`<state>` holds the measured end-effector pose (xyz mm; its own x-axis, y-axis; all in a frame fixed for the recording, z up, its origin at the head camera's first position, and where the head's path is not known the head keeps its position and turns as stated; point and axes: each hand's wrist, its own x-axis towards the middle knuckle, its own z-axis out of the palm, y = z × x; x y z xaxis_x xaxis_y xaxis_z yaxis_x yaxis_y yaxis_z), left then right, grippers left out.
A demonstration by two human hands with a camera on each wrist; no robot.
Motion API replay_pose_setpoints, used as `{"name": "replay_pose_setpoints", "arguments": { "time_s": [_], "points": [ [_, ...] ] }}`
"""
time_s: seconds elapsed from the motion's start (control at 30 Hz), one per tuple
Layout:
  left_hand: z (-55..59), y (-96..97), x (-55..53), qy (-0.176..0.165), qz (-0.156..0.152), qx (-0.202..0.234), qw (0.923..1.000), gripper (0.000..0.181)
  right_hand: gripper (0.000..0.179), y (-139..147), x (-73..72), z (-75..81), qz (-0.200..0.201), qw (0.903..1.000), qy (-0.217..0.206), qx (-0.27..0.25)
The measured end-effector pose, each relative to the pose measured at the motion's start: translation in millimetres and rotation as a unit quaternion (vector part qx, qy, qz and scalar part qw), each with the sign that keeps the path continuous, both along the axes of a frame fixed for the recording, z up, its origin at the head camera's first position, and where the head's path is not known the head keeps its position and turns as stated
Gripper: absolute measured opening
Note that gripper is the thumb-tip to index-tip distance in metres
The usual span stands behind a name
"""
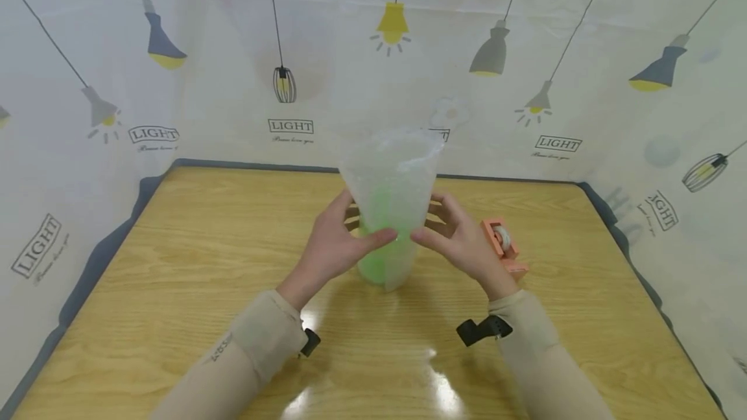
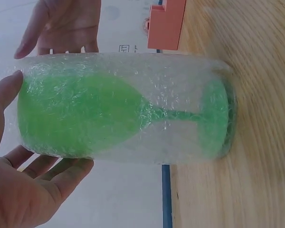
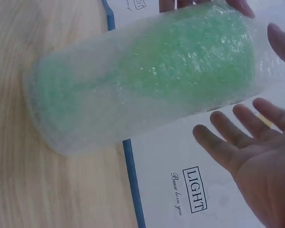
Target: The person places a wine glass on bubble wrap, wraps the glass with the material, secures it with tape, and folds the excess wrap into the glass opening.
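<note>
A green stemmed goblet stands upright on the table inside a sleeve of clear bubble wrap. The wrap flares open above the bowl, and the goblet's stem and foot show through it in both wrist views. My left hand holds the wrapped bowl from the left, thumb at the front and fingers round the side. On the other side is my right hand, with its fingers spread and loosely bent close to the wrap. Its thumb is near the front of the wrap.
A coral tape dispenser with a roll of tape stands on the wooden table, just beyond my right hand. A pale cloth printed with lamps hangs along the table's back and sides.
</note>
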<state>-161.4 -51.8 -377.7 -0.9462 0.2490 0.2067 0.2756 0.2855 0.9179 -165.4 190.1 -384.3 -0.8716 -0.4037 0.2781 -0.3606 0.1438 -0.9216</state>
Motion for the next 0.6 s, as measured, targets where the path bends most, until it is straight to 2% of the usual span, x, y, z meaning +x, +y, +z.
{"name": "replay_pose_setpoints", "arguments": {
  "time_s": [0.13,0.3,0.4,0.6],
  "points": [
    [0.8,1.2,1.1,-0.009,0.002,-0.003,1.0,0.079,0.072,-1.0,-7.0,1.5,0.011,0.9998,0.016,-0.007],
    [-1.8,-1.1,3.1,-0.011,-0.003,0.012,0.9999,0.082,0.066,-6.2,-8.3,-0.3,-0.014,0.9995,0.014,-0.023],
    [-5.1,-4.1,3.5,0.017,-0.006,0.022,0.9996,0.077,0.063,-8.5,-8.6,-0.6,-0.027,0.9991,0.017,-0.028],
    [-11.1,-7.4,2.0,0.103,0.0,0.053,0.9933,0.054,0.054,-12.4,-7.6,-1.3,-0.041,0.9981,0.008,-0.045]
  ]
}}
